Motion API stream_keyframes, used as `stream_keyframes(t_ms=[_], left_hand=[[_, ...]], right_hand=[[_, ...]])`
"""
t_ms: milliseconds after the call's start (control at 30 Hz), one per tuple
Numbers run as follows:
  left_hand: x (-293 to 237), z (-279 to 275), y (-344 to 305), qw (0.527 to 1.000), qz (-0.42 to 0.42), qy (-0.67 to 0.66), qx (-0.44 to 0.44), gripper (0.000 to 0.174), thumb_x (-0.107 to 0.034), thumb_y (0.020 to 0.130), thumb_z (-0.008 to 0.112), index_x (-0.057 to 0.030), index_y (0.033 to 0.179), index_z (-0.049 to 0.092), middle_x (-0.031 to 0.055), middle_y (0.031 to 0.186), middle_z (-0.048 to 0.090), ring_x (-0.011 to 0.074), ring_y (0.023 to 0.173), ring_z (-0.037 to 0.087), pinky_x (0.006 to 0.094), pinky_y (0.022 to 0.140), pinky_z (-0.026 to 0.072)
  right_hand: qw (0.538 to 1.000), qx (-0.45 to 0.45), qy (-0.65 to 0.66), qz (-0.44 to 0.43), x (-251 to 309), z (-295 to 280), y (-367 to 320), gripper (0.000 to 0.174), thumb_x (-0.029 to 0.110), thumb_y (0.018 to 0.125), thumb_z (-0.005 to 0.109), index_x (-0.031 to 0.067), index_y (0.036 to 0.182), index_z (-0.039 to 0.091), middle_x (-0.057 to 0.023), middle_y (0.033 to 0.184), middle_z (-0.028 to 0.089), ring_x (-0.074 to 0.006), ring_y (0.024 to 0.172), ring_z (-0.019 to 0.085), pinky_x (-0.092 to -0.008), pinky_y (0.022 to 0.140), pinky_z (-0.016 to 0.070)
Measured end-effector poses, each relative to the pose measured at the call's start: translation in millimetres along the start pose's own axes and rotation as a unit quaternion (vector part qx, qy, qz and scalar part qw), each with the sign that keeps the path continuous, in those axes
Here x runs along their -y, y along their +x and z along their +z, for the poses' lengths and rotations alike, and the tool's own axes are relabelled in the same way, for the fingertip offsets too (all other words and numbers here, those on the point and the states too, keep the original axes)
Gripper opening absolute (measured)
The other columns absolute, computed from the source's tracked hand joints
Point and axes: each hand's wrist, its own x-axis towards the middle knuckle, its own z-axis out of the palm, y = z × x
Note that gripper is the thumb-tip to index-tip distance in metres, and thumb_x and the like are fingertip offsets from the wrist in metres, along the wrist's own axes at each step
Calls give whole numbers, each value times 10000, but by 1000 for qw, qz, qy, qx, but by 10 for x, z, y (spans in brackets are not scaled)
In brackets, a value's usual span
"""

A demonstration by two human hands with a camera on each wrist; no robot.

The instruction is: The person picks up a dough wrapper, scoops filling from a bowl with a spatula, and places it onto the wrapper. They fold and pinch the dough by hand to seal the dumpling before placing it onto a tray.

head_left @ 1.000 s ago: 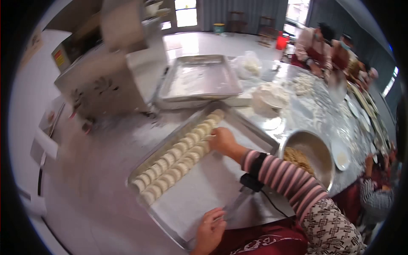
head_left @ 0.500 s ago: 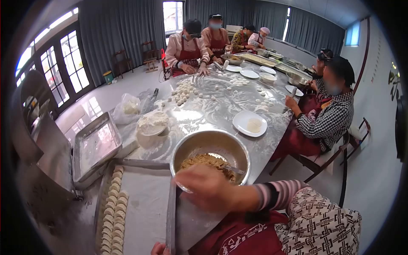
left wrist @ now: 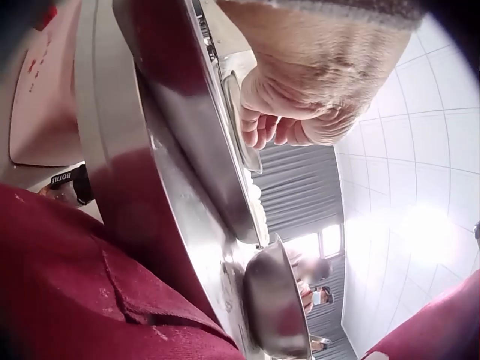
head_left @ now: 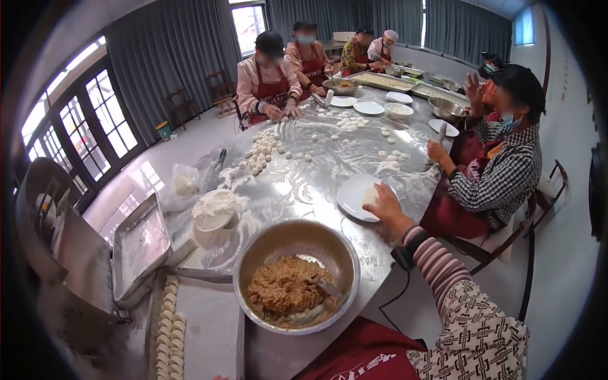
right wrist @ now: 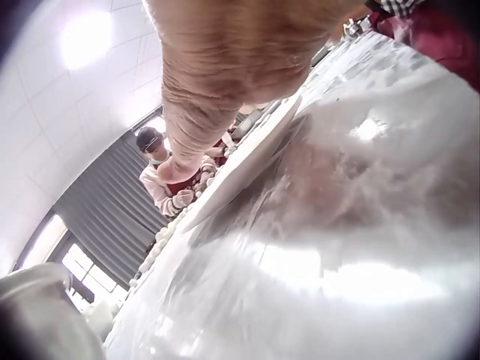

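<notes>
My right hand reaches over a white plate and pinches a pale round dumpling wrapper between thumb and fingers. In the right wrist view, the thumb points down near the plate, and the wrapper is hidden. My left hand hangs with loosely curled fingers over the metal tray, holding nothing visible; only a fingertip shows at the bottom of the head view. In that tray lie two rows of crescent dumplings. Between the tray and plate stands a steel bowl of brown filling with a utensil in it.
A bowl of flour, a plastic bag and a second metal tray are on the left. Dough pieces lie on the floured steel table. Several people in red aprons work around it, one in a checked shirt at right.
The head view has turned right. My right hand has left the dumpling row, passed over the filling bowl and reached the plate, taking hold of the wrapper. My left hand has mostly left the head view.
</notes>
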Motion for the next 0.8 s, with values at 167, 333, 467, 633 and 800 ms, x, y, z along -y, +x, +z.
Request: stream_keyframes(t_ms=[167,333,467,633,800], left_hand=[[-70,229,14,998,37,14,48,193,-15,873,520,53,1011,636,126,1014,640,209,936,602,306,827,514],[-71,343,28,990,93,56,87,192,-36,892,525,49,1029,630,123,1005,641,196,918,603,286,823,500],[-95,375,29,988,99,61,102,183,-37,894,539,43,1030,631,119,1003,642,197,907,606,288,827,500],[-159,407,3,985,118,47,119,171,-24,891,549,35,1024,637,118,1002,644,195,915,607,296,840,489],[-365,468,-58,980,152,13,127,171,-20,893,541,27,1024,641,122,1026,640,209,953,601,309,862,474]], right_hand=[[981,152,-84,-84,-97,215,84,889,621,773,592,-9,1368,397,-261,1420,361,-395,1357,286,-412,1135,212],[970,188,-74,-136,219,-5,-167,882,599,779,598,-19,1372,387,-237,1430,361,-383,1367,273,-404,1141,198],[974,147,-15,-174,208,16,-307,707,454,754,692,2,1267,513,-230,1380,429,-379,1328,343,-409,1110,265],[971,57,48,-227,232,68,-438,393,296,770,707,47,1067,640,-198,1290,524,-364,1255,444,-432,1058,336],[967,-38,6,-252,332,33,-484,211,217,808,664,80,967,663,-101,1095,649,-290,1141,557,-469,997,388]])
